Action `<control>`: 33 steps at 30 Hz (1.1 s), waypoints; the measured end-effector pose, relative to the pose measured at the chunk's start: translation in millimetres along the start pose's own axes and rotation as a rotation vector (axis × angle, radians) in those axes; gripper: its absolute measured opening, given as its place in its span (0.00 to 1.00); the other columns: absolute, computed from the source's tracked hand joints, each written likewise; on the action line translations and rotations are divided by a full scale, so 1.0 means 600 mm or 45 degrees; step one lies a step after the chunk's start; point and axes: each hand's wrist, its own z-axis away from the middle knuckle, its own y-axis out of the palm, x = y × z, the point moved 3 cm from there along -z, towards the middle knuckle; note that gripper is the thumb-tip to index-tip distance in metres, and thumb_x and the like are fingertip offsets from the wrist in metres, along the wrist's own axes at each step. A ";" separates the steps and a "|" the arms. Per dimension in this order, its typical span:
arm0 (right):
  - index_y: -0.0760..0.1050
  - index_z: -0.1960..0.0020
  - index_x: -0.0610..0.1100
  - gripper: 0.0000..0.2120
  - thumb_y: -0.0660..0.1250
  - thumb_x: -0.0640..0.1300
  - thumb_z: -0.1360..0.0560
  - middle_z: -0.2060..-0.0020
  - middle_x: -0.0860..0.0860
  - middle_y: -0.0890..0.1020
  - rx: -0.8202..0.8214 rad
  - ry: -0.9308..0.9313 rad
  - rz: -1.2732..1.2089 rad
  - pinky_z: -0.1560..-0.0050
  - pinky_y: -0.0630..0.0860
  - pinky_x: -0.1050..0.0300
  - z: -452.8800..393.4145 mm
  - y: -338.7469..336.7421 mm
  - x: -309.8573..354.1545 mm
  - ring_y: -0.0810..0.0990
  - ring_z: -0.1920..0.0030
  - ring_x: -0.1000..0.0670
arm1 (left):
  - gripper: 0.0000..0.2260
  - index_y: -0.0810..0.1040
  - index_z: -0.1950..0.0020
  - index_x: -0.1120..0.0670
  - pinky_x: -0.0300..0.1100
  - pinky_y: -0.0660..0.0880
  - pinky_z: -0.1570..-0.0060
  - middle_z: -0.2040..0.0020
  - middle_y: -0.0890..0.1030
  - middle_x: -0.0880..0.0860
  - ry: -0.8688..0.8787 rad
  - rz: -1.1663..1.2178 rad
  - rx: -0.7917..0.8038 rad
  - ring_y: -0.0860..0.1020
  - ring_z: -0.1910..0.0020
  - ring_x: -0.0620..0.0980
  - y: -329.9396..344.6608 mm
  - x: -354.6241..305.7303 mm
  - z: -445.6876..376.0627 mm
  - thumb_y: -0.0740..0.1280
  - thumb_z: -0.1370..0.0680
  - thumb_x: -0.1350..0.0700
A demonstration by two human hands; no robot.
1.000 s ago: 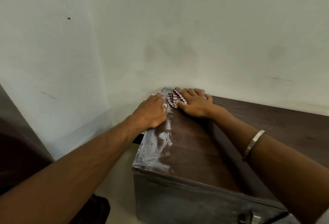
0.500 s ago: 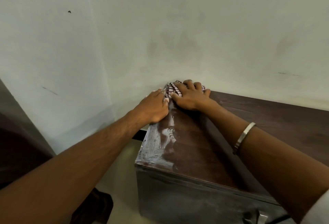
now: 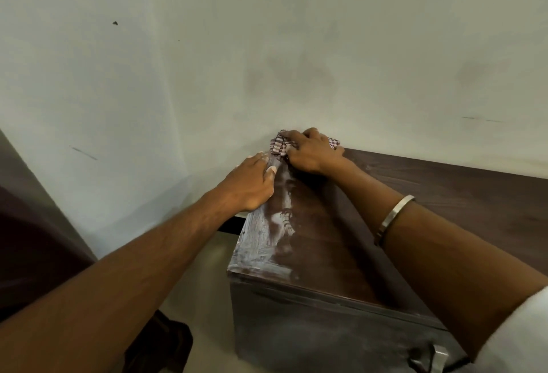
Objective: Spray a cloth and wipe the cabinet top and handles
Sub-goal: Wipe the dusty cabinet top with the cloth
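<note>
Pale greenish plaster walls (image 3: 326, 46) are meeting in a corner behind one dark brown wooden cabinet top (image 3: 320, 242). One striped maroon-and-white cloth (image 3: 278, 145) is lying bunched at the top's far left corner, at 12 o'clock from the frame's middle, touching the wall. One right hand (image 3: 311, 150) is pressing down on the cloth with curled fingers, gripping it. One left hand (image 3: 252, 183), at 7 o'clock from the cloth, is resting flat and spread on the top's left edge, holding nothing. A whitish dusty streak is running along that left edge toward the near corner. One silver metal bangle (image 3: 391, 218) is circling the right forearm. Open bare wood is stretching toward 3 o'clock. One metal handle (image 3: 430, 358) is showing at 5 o'clock on the cabinet front.
</note>
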 end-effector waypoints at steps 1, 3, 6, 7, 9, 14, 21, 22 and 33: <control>0.58 0.27 0.64 0.24 0.54 0.53 0.22 0.25 0.48 0.57 -0.005 0.012 0.016 0.31 0.46 0.27 -0.002 0.001 0.001 0.53 0.24 0.40 | 0.25 0.51 0.21 0.58 0.43 0.46 0.23 0.20 0.52 0.54 0.000 0.005 0.007 0.49 0.21 0.49 0.000 -0.002 0.003 0.46 0.16 0.49; 0.59 0.27 0.65 0.23 0.54 0.51 0.21 0.25 0.49 0.57 -0.012 0.046 0.041 0.31 0.44 0.26 -0.008 0.007 0.013 0.51 0.24 0.40 | 0.25 0.51 0.21 0.58 0.43 0.46 0.23 0.20 0.52 0.54 -0.003 0.008 0.006 0.49 0.21 0.49 -0.003 -0.003 0.006 0.45 0.16 0.49; 0.59 0.27 0.66 0.22 0.53 0.52 0.20 0.25 0.49 0.56 -0.001 0.008 0.052 0.31 0.43 0.27 -0.004 0.012 0.030 0.50 0.24 0.40 | 0.25 0.52 0.21 0.58 0.45 0.48 0.23 0.20 0.53 0.54 -0.017 -0.010 0.004 0.51 0.21 0.50 -0.006 0.002 0.007 0.45 0.16 0.48; 0.58 0.27 0.67 0.22 0.52 0.53 0.19 0.24 0.49 0.55 0.001 -0.027 0.051 0.31 0.44 0.27 0.004 0.013 0.028 0.49 0.24 0.40 | 0.25 0.52 0.21 0.57 0.45 0.49 0.23 0.21 0.53 0.55 -0.014 -0.018 0.005 0.51 0.22 0.50 -0.006 0.002 0.008 0.45 0.16 0.48; 0.57 0.28 0.68 0.20 0.50 0.56 0.19 0.24 0.50 0.55 0.002 -0.105 0.049 0.30 0.45 0.29 0.023 0.016 0.017 0.50 0.24 0.42 | 0.25 0.53 0.21 0.57 0.45 0.49 0.23 0.21 0.54 0.55 0.005 -0.026 0.004 0.52 0.22 0.50 -0.006 0.000 0.013 0.45 0.16 0.49; 0.55 0.27 0.70 0.21 0.49 0.60 0.19 0.23 0.52 0.54 0.034 -0.094 0.071 0.29 0.47 0.31 0.024 0.007 -0.013 0.50 0.23 0.44 | 0.25 0.52 0.21 0.57 0.45 0.48 0.23 0.20 0.53 0.54 -0.012 -0.007 0.026 0.50 0.21 0.49 -0.005 -0.001 0.035 0.45 0.16 0.47; 0.54 0.27 0.69 0.21 0.49 0.58 0.19 0.22 0.53 0.50 0.095 -0.125 0.025 0.30 0.42 0.28 0.060 0.016 0.026 0.44 0.23 0.43 | 0.26 0.53 0.21 0.55 0.49 0.51 0.23 0.21 0.54 0.54 0.000 -0.018 0.042 0.53 0.22 0.50 -0.008 0.003 0.060 0.45 0.17 0.46; 0.54 0.27 0.69 0.21 0.49 0.58 0.19 0.22 0.53 0.51 0.098 -0.155 0.024 0.29 0.42 0.29 0.077 0.018 0.023 0.44 0.23 0.43 | 0.25 0.53 0.21 0.55 0.48 0.51 0.23 0.21 0.54 0.54 0.007 -0.012 0.035 0.53 0.22 0.50 -0.010 -0.001 0.064 0.45 0.17 0.46; 0.51 0.26 0.68 0.22 0.48 0.56 0.18 0.21 0.52 0.47 0.140 -0.093 0.012 0.30 0.38 0.29 0.115 0.016 0.039 0.40 0.22 0.43 | 0.25 0.52 0.21 0.56 0.46 0.48 0.23 0.20 0.52 0.53 -0.098 -0.067 0.045 0.50 0.21 0.50 -0.015 -0.008 0.133 0.45 0.16 0.48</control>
